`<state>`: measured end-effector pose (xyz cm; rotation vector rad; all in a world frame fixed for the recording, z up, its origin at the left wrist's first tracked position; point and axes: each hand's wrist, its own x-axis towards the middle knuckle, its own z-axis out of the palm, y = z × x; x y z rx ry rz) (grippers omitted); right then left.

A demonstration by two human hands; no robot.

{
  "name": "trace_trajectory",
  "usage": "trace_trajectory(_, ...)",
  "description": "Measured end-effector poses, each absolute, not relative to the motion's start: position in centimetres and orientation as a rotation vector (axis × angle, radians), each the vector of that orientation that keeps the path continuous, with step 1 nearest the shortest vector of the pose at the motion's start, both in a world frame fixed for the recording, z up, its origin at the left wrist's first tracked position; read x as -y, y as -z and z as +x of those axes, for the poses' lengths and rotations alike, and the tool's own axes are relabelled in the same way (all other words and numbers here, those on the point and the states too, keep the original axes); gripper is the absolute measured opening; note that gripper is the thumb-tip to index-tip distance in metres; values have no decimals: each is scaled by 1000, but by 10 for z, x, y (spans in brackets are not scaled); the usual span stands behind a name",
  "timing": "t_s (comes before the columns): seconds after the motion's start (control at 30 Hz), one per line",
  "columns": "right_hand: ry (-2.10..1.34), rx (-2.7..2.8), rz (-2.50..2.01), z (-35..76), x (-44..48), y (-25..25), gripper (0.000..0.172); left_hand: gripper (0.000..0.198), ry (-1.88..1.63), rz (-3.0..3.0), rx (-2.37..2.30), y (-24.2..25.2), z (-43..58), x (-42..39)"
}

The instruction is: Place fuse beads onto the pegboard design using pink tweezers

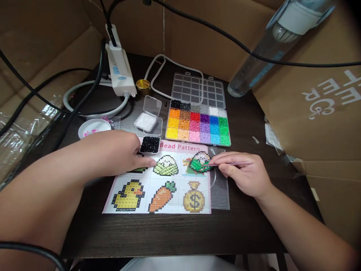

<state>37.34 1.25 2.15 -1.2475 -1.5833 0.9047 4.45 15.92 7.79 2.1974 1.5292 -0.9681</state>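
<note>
My right hand (pixel 245 171) pinches thin reddish tweezers (pixel 235 163), with their tips at the green part of a bead figure (pixel 200 162). This figure has a black outline and a white top, and sits on a clear pegboard (pixel 221 192) that overlaps the sheet's right side. My left hand (pixel 121 152) rests on the printed bead pattern sheet (pixel 145 205), thumb stretched out flat beside a printed green-and-white figure (pixel 166 165). Its other fingers are bent and mostly hidden. Just beyond that thumb stands a small box of black beads (pixel 150 144).
Behind the sheet lies a sorted bead case (pixel 194 122) with its clear lid (pixel 199 89) raised. A small box of white beads (pixel 146 122), a white dish (pixel 94 129), a gold cup (pixel 143 86) and a power strip (pixel 120 71) stand left. Cables cross overhead; cardboard walls surround the table.
</note>
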Motion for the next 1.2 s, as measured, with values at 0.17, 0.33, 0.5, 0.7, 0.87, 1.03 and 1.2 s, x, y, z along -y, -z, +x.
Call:
trace_trajectory(0.17, -909, 1572, -1251, 373, -13, -22, 27, 64, 997, 2204, -1512, -78, 46, -159)
trace_trajectory(0.33, -925, 1576, -1278, 373, -12, -23, 23, 61, 978, 2197, -1536, -79, 46, -157)
trace_trajectory(0.5, -916, 1575, -1289, 375, -12, -21, 16, 52, 921, 2155, -1613, -80, 49, -157)
trace_trajectory(0.7, -916, 1577, -1292, 375, -12, -19, 11, 54, 906, 2149, -1597, -79, 48, -158)
trace_trajectory(0.87, -913, 1578, -1287, 374, -12, -21, 10, 54, 948, 2164, -1590, -77, 48, -159)
trace_trajectory(1.03, -931, 1573, -1292, 376, -12, -22, 9, 55, 1007, 2166, -1581, -79, 51, -159)
trace_trajectory(1.2, -937, 1578, -1305, 376, -12, -21, 10, 59, 951, 2215, -1518, -82, 48, -158)
